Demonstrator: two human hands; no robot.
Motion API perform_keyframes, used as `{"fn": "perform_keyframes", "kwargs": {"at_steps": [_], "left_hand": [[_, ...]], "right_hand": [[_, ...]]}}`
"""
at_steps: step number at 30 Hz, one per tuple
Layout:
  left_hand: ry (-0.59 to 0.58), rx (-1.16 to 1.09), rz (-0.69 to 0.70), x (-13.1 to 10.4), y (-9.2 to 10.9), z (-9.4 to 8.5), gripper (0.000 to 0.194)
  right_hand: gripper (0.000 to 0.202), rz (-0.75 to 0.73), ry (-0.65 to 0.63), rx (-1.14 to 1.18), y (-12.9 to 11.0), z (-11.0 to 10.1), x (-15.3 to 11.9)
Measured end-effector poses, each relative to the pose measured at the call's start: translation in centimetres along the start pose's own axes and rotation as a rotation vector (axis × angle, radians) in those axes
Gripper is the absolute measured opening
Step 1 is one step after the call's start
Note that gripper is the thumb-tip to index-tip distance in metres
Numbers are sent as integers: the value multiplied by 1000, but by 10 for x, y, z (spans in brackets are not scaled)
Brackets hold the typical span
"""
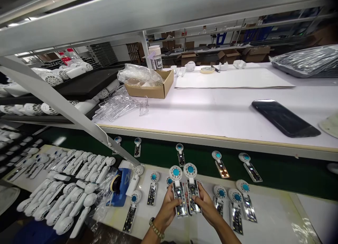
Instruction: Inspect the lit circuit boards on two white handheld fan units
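My left hand [167, 208] grips an open handheld fan half [177, 191], white with a teal round hub and a bare circuit board along its handle. Right beside it my right hand [206, 205] grips a second fan half [192, 188] of the same kind. Both units are held side by side just above the near white bench [266, 216], heads pointing away from me. A beaded bracelet sits on my left wrist.
More open fan halves lie on the bench [237, 205] and on the green conveyor belt [290, 170]. A pile of white fan shells [71, 187] and a blue tape dispenser [118, 187] sit at left. Across the belt: a black tray [285, 118], a cardboard box [150, 84], clear plastic parts.
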State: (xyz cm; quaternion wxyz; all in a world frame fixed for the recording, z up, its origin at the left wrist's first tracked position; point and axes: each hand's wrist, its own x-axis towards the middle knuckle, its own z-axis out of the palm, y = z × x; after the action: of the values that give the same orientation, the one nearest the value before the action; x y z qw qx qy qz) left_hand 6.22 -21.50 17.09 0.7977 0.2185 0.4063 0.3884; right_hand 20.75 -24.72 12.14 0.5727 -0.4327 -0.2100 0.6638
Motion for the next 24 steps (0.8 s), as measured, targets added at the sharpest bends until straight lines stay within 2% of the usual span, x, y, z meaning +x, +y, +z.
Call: {"fn": "perform_keyframes", "kwargs": {"at_steps": [8,17,24], "left_hand": [[-19,-19,-20,12,0,-7,59],[-25,-32,-41,21,-1,-18,57],[-22,-41,-53,24,4,-22,57]], "right_hand": [[64,5,20,-13,8,-2,12],[55,48,-57,-17,-1,2,15],[53,32,-50,-46,2,6,25]]}}
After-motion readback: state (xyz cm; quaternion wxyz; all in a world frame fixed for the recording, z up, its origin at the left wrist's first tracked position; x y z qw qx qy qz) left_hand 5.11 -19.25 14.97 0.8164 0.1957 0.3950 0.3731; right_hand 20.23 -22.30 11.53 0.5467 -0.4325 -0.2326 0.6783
